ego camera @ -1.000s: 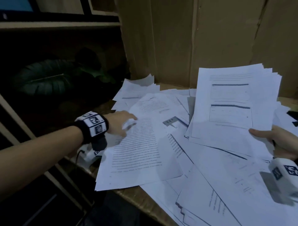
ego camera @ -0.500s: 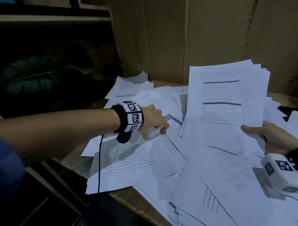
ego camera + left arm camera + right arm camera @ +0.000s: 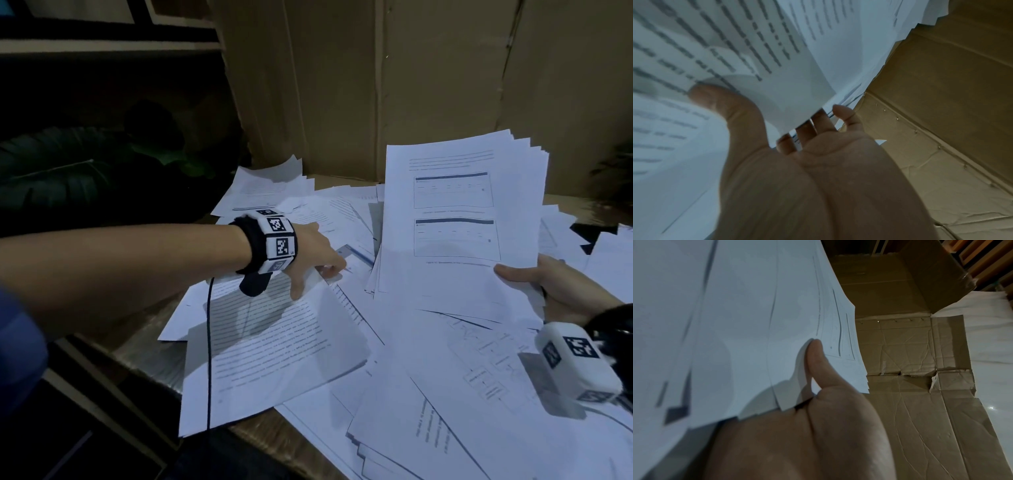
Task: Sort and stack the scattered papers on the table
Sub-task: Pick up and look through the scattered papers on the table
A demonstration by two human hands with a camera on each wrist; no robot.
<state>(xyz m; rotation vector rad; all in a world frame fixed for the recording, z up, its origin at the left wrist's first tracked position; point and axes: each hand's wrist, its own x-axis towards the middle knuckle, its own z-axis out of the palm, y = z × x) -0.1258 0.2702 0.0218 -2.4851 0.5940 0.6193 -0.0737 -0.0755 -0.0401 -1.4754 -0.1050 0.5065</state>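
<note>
Brown cardboard panels [image 3: 342, 85] back a dim wooden table [image 3: 150, 356] strewn with white printed sheets, as we work through the scattered papers [image 3: 445, 394] that cover most of its surface. Our left hand [image 3: 313, 255] reaches across the heap to a text-filled page [image 3: 270, 346] lying at the near left edge of the table, one corner of it overhanging. From the left wrist camera, our thumb [image 3: 715, 100] lies against the printed face of this page while the fingers [image 3: 805, 131] disappear behind its lifted corner, so the sheet is pinched between thumb and fingers. Its far corner is raised off the sheets below; the rest of the page lies flat on the pile.

Our right hand [image 3: 561, 291] holds a gathered stack [image 3: 459, 219] of pages upright and tilted above the right half of the table, the top sheet showing two boxed tables with dark header bars. The stack's edges fan out unevenly at its upper right corner. In the right wrist view, our thumb [image 3: 816, 363] presses on the front of the stack [image 3: 748, 321] near its lower edge and the rest of the hand is hidden behind the paper, closed around it.

White tracking blocks with black square markers sit on both wrists, and a thin black cable [image 3: 208, 359] hangs from the left wristband [image 3: 270, 243] across the text page. Dark shelving [image 3: 102, 44] and a large dark leaf [image 3: 61, 171] fill the left background.
</note>
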